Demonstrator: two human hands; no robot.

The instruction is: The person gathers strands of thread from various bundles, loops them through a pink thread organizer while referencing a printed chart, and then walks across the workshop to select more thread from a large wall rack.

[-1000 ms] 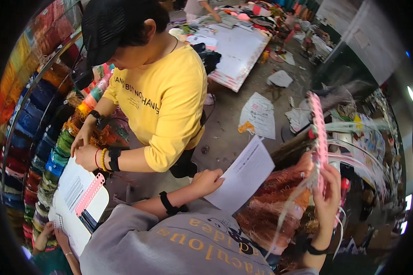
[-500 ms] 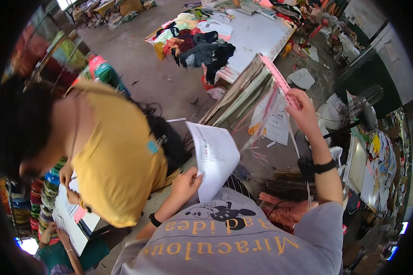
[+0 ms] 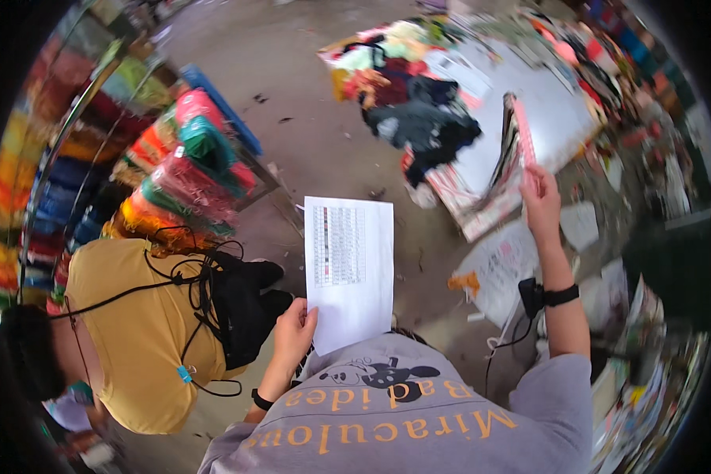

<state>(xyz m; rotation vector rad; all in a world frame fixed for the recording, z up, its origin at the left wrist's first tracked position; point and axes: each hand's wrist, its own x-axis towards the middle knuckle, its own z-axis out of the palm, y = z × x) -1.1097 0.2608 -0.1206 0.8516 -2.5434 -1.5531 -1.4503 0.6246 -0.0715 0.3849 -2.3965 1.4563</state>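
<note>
My left hand (image 3: 294, 328) pinches the lower left edge of a white sheet of paper (image 3: 347, 312), which carries a printed table with a narrow column of colours. The sheet faces me nearly flat in front of my chest. Raised at the right, my right hand (image 3: 540, 188) grips the end of a pink strip with yarn samples (image 3: 523, 130). Dark and pale yarn lengths hang from the strip, blurred and seen almost edge-on. Behind them is a white table (image 3: 557, 103).
Heaped dark yarn (image 3: 426, 126) and lighter bundles cover the table's left side. At left a person in a yellow top (image 3: 138, 336) bends near racks of coloured yarn (image 3: 47, 197). A white sack (image 3: 498, 257) lies on the floor (image 3: 292, 142).
My view has turned toward the right. The paper has swung upright and flattened toward me. The pink strip and its yarn have turned edge-on, still in my right hand.
</note>
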